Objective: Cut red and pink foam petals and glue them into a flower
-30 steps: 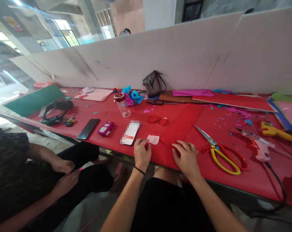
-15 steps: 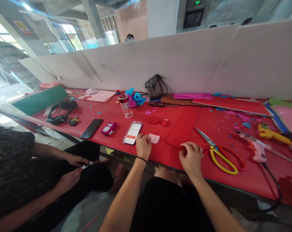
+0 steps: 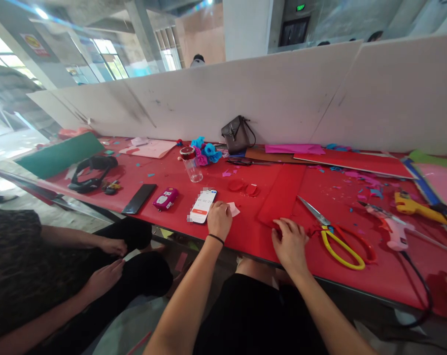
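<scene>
My left hand (image 3: 220, 220) is closed on a small pale pink paper slip (image 3: 234, 209), just right of a phone (image 3: 203, 206) with a lit timer screen. A strip of thin red paper (image 3: 280, 192) lies across the red tabletop. My right hand (image 3: 290, 244) is at its near end, fingers stretched forward and thumb apart, the fingertips touching or just above the paper. Red cut paper pieces (image 3: 252, 190) lie beyond my left hand. To the right of my right hand, scissors (image 3: 339, 241) with yellow and red handles lie with their blades pointing away.
Left of the phone are a purple device (image 3: 165, 198) and a black slab (image 3: 140, 198). Behind stand a glass jar (image 3: 192, 165), paper flowers (image 3: 208, 153) and a dark bag (image 3: 238, 135). A pink glue gun (image 3: 393, 231) lies right. A seated person's hand (image 3: 107, 276) is at left.
The pink slip has tilted and shifted slightly left with my left hand. The fingers of my right hand have straightened forward over the red paper's near edge.
</scene>
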Motion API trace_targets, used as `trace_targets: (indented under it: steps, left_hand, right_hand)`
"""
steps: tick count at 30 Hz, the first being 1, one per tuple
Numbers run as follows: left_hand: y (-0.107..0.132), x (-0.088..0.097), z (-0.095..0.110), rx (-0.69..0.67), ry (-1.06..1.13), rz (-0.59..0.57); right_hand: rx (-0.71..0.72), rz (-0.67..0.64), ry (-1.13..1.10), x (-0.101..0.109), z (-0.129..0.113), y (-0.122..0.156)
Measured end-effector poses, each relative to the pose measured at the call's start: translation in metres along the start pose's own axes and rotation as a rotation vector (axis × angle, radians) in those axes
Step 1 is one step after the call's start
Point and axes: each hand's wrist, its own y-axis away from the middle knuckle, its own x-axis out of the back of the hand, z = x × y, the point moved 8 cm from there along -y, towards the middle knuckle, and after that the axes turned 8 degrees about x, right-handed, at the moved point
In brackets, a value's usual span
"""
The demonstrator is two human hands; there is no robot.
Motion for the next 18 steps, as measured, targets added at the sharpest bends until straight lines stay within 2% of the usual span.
trace_targets:
  steps: [5,9,14,18]
  left_hand:
    - [-0.033,-0.002,0.018,-0.027,-0.015,-0.002]
    - [-0.055,-0.027,0.044,-0.113,-0.031,-0.144]
    - [-0.057,-0.053,0.074,-0.247,-0.033,-0.227]
    - [-0.058,-0.056,0.072,-0.239,-0.034,-0.223]
  right_hand:
    - [0.003,0.030,-0.013,0.005,-0.003,0.000]
    - [-0.003,0.060,-0.044,0.008,-0.003,0.000]
    - [-0.014,0.032,-0.077,0.005,-0.002,-0.001]
    - [-0.015,0.056,-0.129,0.008,-0.002,-0.001]
